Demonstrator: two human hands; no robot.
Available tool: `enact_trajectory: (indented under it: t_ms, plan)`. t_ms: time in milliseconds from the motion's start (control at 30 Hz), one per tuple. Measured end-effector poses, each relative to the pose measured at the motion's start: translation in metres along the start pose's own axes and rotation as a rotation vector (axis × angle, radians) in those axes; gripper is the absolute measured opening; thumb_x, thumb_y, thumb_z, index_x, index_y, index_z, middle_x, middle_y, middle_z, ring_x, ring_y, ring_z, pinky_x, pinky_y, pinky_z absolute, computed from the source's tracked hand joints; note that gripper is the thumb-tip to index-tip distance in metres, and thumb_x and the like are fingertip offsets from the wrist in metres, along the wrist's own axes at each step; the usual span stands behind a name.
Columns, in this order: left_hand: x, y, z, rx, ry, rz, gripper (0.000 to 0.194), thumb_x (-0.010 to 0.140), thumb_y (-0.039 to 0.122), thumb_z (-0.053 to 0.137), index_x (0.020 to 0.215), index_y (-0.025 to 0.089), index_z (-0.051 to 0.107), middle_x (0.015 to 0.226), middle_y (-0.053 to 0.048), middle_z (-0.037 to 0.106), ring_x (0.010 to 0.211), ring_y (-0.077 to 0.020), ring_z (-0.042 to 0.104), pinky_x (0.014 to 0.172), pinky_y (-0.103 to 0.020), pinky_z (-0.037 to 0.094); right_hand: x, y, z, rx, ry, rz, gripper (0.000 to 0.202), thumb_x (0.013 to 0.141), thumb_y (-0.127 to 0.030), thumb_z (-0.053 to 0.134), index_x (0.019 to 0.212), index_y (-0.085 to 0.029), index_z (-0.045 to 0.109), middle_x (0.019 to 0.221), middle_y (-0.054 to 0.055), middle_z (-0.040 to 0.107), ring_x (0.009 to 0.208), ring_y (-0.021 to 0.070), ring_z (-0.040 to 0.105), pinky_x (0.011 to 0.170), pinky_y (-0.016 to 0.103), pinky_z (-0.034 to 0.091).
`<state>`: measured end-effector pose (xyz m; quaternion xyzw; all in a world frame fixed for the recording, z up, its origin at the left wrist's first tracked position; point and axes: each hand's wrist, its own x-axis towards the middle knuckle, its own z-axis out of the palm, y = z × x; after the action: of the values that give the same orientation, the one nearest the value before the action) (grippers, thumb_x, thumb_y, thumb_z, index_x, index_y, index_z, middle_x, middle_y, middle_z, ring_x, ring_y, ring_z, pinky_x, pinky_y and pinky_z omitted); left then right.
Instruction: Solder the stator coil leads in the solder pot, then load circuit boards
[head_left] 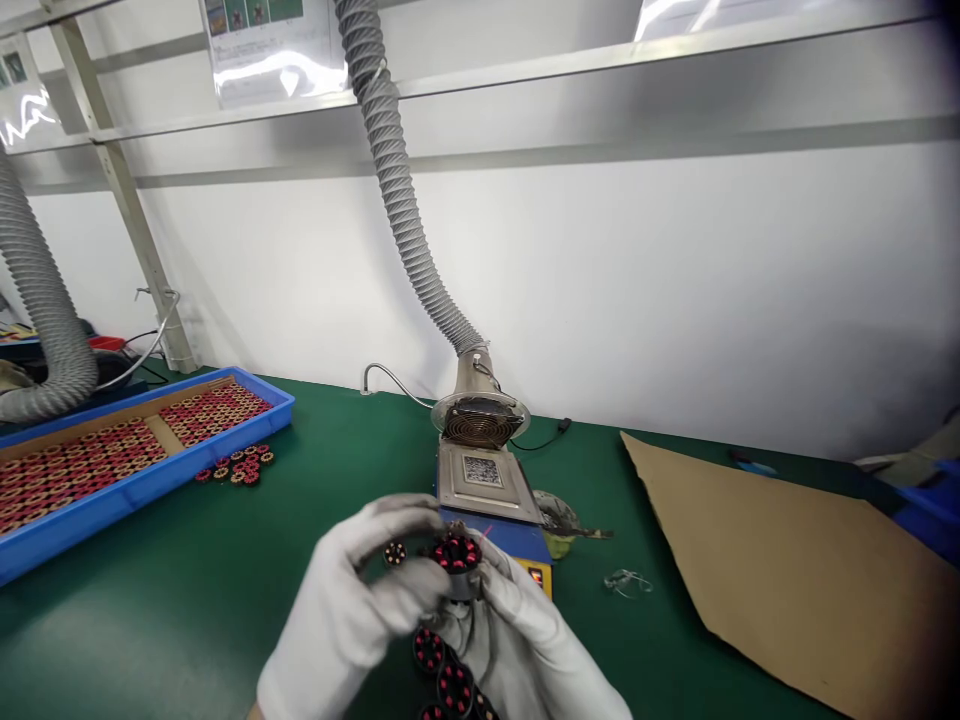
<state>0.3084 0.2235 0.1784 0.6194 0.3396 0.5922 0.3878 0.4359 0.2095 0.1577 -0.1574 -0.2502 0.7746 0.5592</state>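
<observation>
Both my hands wear white gloves and meet low in the middle. My left hand (352, 600) and my right hand (525, 640) together hold a small round coil part with red windings (456, 553), with fingers pinching its rim. A second small dark round part (394, 552) sits at my left fingertips. Below my hands lie more red-wound coil parts (442, 675), partly hidden by my palms. Just behind stands a blue and metal solder pot (487, 490) with a square opening.
A grey ribbed fume hose (397, 190) ends over the pot. A blue tray (195, 460) full of red coils sits at left, with loose coils (240, 466) beside it. A brown cardboard sheet (787, 580) covers the right of the green mat (187, 600). A small tin (559, 520) stands by the pot.
</observation>
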Motion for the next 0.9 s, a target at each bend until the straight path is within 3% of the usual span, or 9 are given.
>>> enact_trajectory:
  t_ms: [67,200,300,467,600,700,733,833,900]
  plan:
    - [0.001,0.000,0.005,-0.024,-0.066,-0.011,0.020,0.064,0.006,0.062,0.075,0.020,0.070,0.088,-0.005,0.069,0.082,-0.0184,0.063,0.070,-0.019,0.052,0.002,0.001,0.002,0.030,-0.011,-0.003,0.027,0.062,-0.025,0.076,0.086,-0.020,0.065,0.081,0.003,0.066,0.074,0.0169,0.062,0.076,0.033,0.049]
    - [-0.001,-0.002,0.004,-0.132,0.091,0.091,0.020,0.066,0.005,0.059,0.067,0.022,0.069,0.075,0.001,0.069,0.081,-0.0160,0.063,0.074,-0.019,0.051,0.002,0.003,-0.001,0.007,0.020,-0.002,0.032,0.059,-0.025,0.078,0.088,-0.020,0.065,0.081,0.004,0.066,0.075,0.0178,0.062,0.075,0.033,0.049]
    - [-0.002,0.002,-0.003,-0.080,0.208,0.064,0.017,0.070,0.010,0.059,0.072,0.023,0.068,0.083,0.001,0.070,0.084,-0.0156,0.063,0.074,-0.018,0.051,0.001,0.003,-0.004,-0.028,0.067,-0.016,0.032,0.062,-0.026,0.076,0.091,-0.018,0.064,0.083,0.004,0.066,0.076,0.0168,0.062,0.075,0.031,0.049]
    - [-0.001,0.005,0.003,0.035,-0.043,-0.075,0.021,0.062,0.006,0.060,0.075,0.020,0.070,0.087,-0.004,0.069,0.081,-0.0182,0.063,0.071,-0.020,0.053,0.002,0.005,0.001,0.027,0.020,0.018,0.028,0.063,-0.025,0.076,0.087,-0.019,0.064,0.086,0.004,0.066,0.077,0.0170,0.062,0.074,0.030,0.049]
    - [-0.001,-0.004,0.004,-0.089,0.122,0.018,0.016,0.065,0.006,0.059,0.065,0.019,0.068,0.074,-0.004,0.068,0.084,-0.0202,0.063,0.071,-0.023,0.053,0.000,0.003,-0.001,0.095,-0.004,0.044,0.025,0.065,-0.025,0.075,0.088,-0.020,0.065,0.082,0.002,0.067,0.073,0.0132,0.062,0.068,0.023,0.049]
    - [-0.002,-0.003,-0.004,-0.043,0.211,0.078,0.016,0.071,0.010,0.058,0.075,0.023,0.068,0.087,-0.001,0.068,0.091,-0.0177,0.061,0.076,-0.021,0.052,0.000,0.001,-0.007,0.126,-0.072,0.067,0.020,0.072,-0.033,0.068,0.087,-0.019,0.066,0.083,0.003,0.068,0.070,0.0124,0.062,0.064,0.023,0.048]
    - [-0.003,-0.002,-0.005,0.029,0.173,0.079,0.020,0.069,0.011,0.061,0.082,0.024,0.067,0.096,-0.001,0.067,0.095,-0.0177,0.060,0.080,-0.022,0.051,0.000,0.000,-0.008,0.127,-0.093,0.068,0.022,0.074,-0.036,0.066,0.088,-0.019,0.066,0.085,0.004,0.068,0.071,0.0132,0.063,0.064,0.024,0.048]
    - [-0.004,0.003,-0.004,0.312,-0.102,0.097,0.048,0.060,0.006,0.067,0.103,0.028,0.060,0.115,-0.002,0.059,0.105,-0.0204,0.054,0.092,-0.030,0.045,0.001,0.001,-0.009,0.104,-0.097,0.034,0.027,0.073,-0.042,0.065,0.088,-0.019,0.066,0.087,0.006,0.067,0.075,0.0178,0.062,0.066,0.030,0.049]
    - [-0.003,0.003,-0.001,0.391,-0.200,0.149,0.051,0.061,0.006,0.067,0.105,0.029,0.058,0.115,-0.003,0.058,0.106,-0.0215,0.053,0.094,-0.036,0.044,0.001,0.002,-0.007,0.094,-0.075,0.016,0.027,0.072,-0.043,0.065,0.085,-0.019,0.066,0.084,0.006,0.067,0.075,0.0197,0.062,0.066,0.033,0.049]
